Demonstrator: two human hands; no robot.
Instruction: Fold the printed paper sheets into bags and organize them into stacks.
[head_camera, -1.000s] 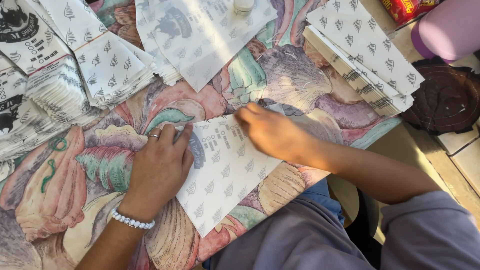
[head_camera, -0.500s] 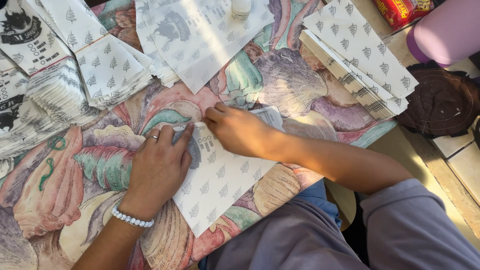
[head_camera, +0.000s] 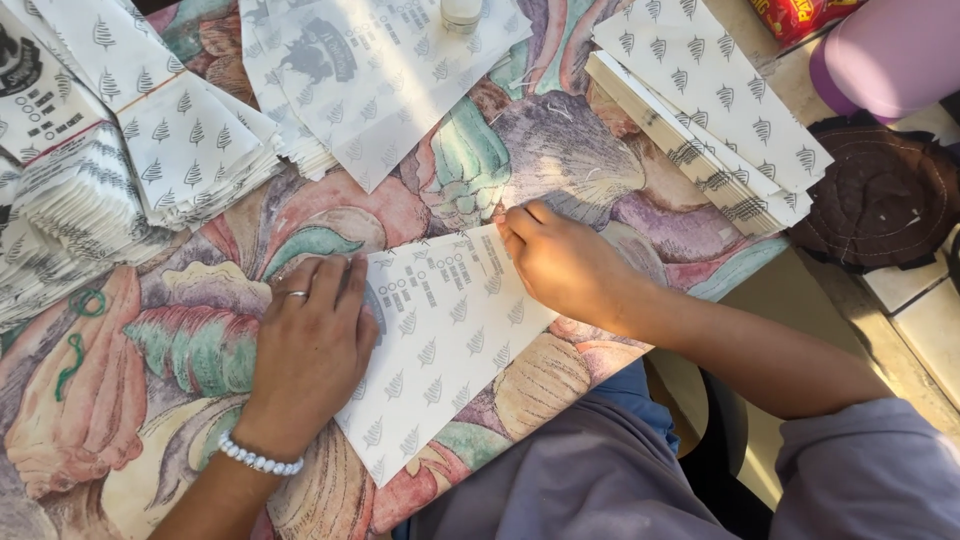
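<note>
I am looking straight down on a desk (head_camera: 200, 350) covered by a cloth printed with big shells and leaves in pink, green and purple. Stacks of printed paper lie round the edges: a fanned stack (head_camera: 70, 210) at the left of the frame, a folded pile (head_camera: 200, 150) just right of it, loose sheets (head_camera: 390, 70) at top centre with a small white pot (head_camera: 462, 12) on them, and another stack (head_camera: 715, 120) at upper right. A lilac container (head_camera: 890, 55) and a dark round mat (head_camera: 880, 200) sit at the far right.

The sheet (head_camera: 450, 340) in hand lies in the middle of the frame, flat on the cloth and turned at an angle. My left hand (head_camera: 310, 350) presses its left part, palm down, fingers spread flat; this grip holds nothing, it only pins. My right hand (head_camera: 570, 270) rests at the sheet's upper right edge, fingers curled down on it. I cannot tell whether that grip pinches the edge or only presses it.

The sheet looks thin and very light, white with small grey leaf marks and a block of dark print near the top. I judge it limp, easy to crease or tear, and likely to slide on the cloth or lift in a draught. It wants one flat palm as an anchor and a light pinch at a corner or edge, never a pull from the middle.
</note>
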